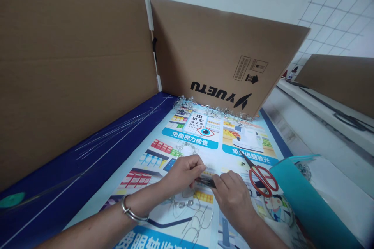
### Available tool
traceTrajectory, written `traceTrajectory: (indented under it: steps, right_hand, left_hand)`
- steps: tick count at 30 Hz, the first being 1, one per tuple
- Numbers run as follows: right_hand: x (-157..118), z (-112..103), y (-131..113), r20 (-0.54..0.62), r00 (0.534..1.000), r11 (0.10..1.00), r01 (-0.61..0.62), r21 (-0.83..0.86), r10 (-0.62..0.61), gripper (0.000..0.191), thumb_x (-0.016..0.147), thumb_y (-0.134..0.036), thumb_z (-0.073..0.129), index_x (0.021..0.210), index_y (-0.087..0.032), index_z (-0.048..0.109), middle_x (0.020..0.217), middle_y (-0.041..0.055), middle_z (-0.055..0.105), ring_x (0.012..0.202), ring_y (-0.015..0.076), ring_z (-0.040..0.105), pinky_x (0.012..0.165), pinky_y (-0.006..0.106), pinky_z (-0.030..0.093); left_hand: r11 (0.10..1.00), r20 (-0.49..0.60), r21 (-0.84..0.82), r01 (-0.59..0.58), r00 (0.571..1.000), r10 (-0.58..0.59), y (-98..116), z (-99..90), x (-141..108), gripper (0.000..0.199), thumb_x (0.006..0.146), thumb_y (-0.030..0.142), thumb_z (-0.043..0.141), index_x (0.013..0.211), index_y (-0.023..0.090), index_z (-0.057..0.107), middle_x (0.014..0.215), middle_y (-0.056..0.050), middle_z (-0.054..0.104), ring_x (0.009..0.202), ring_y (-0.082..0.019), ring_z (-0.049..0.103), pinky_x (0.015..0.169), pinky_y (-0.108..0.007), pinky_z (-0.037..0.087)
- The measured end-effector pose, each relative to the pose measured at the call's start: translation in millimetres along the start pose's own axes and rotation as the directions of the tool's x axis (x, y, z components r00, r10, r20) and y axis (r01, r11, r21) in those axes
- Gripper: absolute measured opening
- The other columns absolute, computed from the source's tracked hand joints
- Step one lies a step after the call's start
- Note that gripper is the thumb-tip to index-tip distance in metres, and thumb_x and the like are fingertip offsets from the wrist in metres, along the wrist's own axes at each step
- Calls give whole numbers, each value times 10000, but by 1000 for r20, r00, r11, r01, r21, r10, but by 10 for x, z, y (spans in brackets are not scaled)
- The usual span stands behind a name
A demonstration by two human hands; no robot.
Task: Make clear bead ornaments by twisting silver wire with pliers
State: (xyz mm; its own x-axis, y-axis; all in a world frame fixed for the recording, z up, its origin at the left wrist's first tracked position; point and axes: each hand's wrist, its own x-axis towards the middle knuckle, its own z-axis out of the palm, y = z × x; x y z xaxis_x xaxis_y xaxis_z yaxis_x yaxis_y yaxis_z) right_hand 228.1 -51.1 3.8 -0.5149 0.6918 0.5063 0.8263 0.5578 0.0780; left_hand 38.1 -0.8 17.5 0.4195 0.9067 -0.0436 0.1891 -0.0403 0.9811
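Observation:
My left hand (188, 169), a silver bangle on its wrist, is closed in a pinch on a thin wire. My right hand (232, 190) is wrapped round small pliers (208, 181) with dark jaws that point left and meet the left fingertips. The exact grip of the jaws is hidden by the fingers. Below the hands, a piece of bent wire with clear beads (185, 204) hangs or lies over the printed sheet, its long loose ends (197, 221) curling toward me. Another beaded wire piece (188, 148) lies just beyond my left hand.
Red-handled scissors (263, 181) lie right of my right hand, beside a teal open box (309, 190) and a coil of wire (280, 210). Several beaded wire pieces (216, 113) line the far edge. Cardboard panels (222, 46) stand at the back and left (73, 66). The printed sheet (204, 155) covers the table.

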Motion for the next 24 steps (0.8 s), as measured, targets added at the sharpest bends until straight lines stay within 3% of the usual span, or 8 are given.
traceTrajectory:
  steps: [15,24]
  right_hand:
    - [-11,-2,-11,8,1000,999,22,-28,-22,169,840,-199,514,975,-126,586,735,59,532,731,197,465,685,350,373]
    - [-15,-6,-9,35,999,1000,20,-8,-19,169,831,-180,524,981,-127,583,748,61,540,738,199,456,706,352,371]
  left_hand:
    - [1000,-13,22,1,1000,-1,5,20,1,244,822,355,480,671,163,481,497,60,485,350,-64,436,377,-155,292]
    - [989,1,142,-38,999,38,42,8,-18,225,841,309,446,672,167,486,480,63,472,379,-75,450,418,-169,314]
